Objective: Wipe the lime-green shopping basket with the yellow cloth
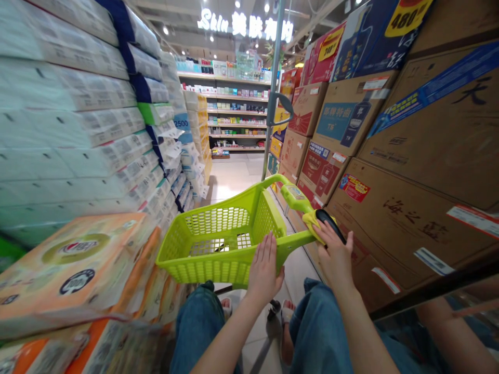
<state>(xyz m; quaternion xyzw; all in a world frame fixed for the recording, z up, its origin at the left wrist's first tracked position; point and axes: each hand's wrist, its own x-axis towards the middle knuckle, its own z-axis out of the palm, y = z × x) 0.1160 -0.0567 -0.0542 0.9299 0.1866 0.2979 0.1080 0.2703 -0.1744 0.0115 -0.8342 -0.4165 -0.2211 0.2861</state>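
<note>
A lime-green shopping cart (218,265) with a perforated plastic basket stands across my legs, turned sideways. My left hand (265,267) lies against the basket's near side, its fingers straight and flat on the green plastic and the thumb apart. On the cart's handle, my right hand (334,254) presses a yellow cloth (312,221) beside the black grip (331,224). Its fingertips rest on the cloth, which is bunched around the end of the green frame. No goods show inside the basket, only its slotted floor. A small label panel (295,192) sits on the handle.
Stacked tissue packs (70,119) rise on the left, with orange packs (74,259) low beside my knee. Cardboard boxes (413,197) line the right. A grey metal pole (272,114) stands beyond the cart. Product shelves (237,111) are at the aisle's far end.
</note>
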